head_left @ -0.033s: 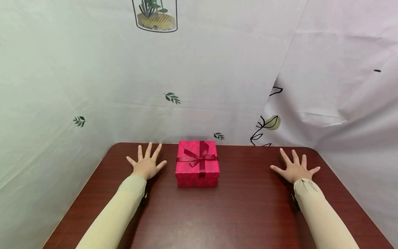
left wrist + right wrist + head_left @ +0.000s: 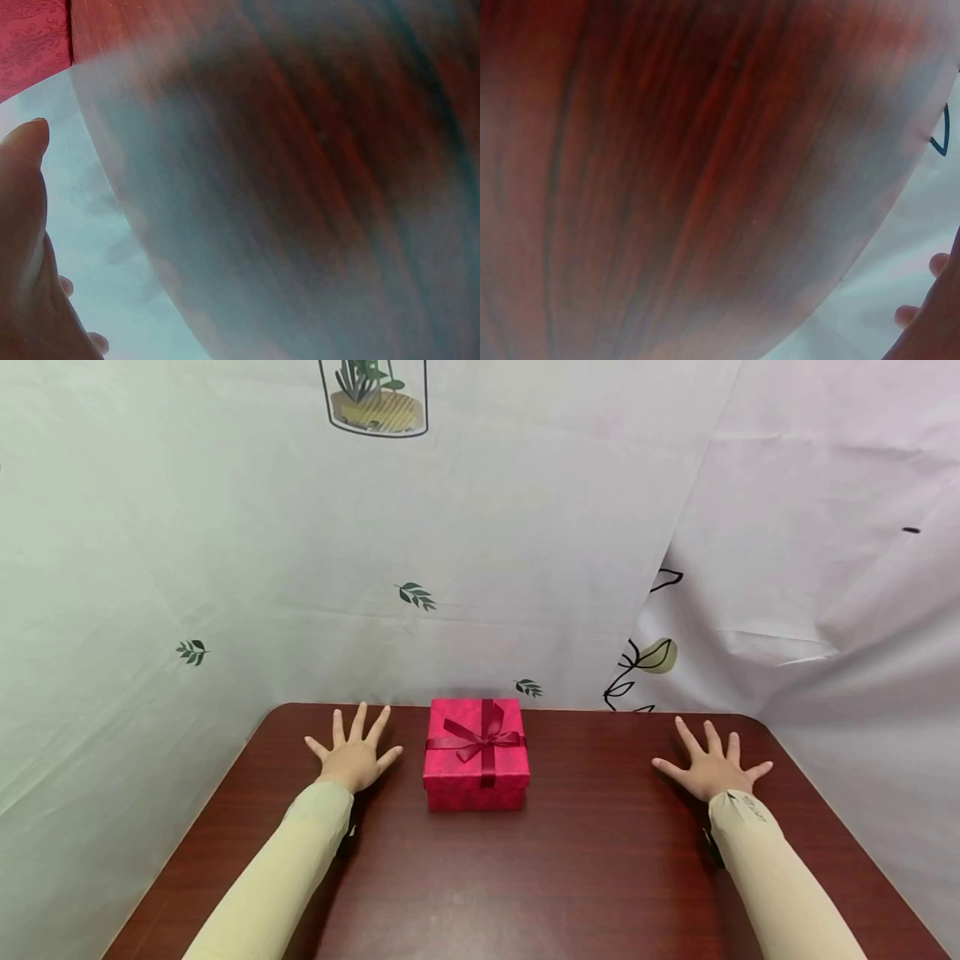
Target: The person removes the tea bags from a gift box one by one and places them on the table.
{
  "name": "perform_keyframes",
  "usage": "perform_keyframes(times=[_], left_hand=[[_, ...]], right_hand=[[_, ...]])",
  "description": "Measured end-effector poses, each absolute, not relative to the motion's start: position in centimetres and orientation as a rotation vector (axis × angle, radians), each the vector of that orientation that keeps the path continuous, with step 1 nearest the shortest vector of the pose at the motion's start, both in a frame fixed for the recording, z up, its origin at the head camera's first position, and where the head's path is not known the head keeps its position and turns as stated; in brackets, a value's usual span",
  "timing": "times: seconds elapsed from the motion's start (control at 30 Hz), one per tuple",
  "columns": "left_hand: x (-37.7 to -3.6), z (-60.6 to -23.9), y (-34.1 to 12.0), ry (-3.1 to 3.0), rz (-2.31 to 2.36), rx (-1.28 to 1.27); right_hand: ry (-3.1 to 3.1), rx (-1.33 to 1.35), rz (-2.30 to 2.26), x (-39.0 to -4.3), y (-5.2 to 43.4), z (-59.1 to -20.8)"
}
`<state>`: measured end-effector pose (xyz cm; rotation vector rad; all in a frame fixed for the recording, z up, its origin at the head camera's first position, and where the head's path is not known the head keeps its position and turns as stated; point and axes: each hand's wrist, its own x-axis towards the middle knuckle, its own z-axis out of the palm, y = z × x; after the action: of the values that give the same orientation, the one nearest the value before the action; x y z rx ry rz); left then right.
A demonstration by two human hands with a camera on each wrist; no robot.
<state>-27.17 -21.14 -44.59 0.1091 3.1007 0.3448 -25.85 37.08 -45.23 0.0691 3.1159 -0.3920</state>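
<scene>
In the head view, a red gift box [image 2: 476, 756] is sitting just left of the frame's centre, on the far half of a dark red-brown wooden table [image 2: 585, 868], close to the table's back edge. The box is nearly square, so it is showing no clear long axis; its sides are lying parallel to the table edges, its lid is facing up, and a red ribbon bow [image 2: 476, 740] is lying on the lid, with the ribbon bands crossing along and across the frame.

The left hand [image 2: 354, 753] is resting palm down on the table just left of the box, fingers spread apart and straight, holding nothing and not touching the box. The right hand [image 2: 711, 763] is lying flat in the same way toward the right of the frame, well apart from the box, fingers splayed. Both arms are wearing pale cream sleeves [image 2: 288, 860].

A white cloth backdrop [image 2: 525, 527] printed with small leaves is hanging behind the table.
</scene>
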Motion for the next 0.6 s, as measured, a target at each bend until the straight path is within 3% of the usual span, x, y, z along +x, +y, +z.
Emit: perform_keyframes(times=[0.6], left_hand=[[-26.7,-44.2,-21.3,3.078,0.377,0.066]], right_hand=[[3.102,0.044,-0.384,-25.5,35.7,-44.9]])
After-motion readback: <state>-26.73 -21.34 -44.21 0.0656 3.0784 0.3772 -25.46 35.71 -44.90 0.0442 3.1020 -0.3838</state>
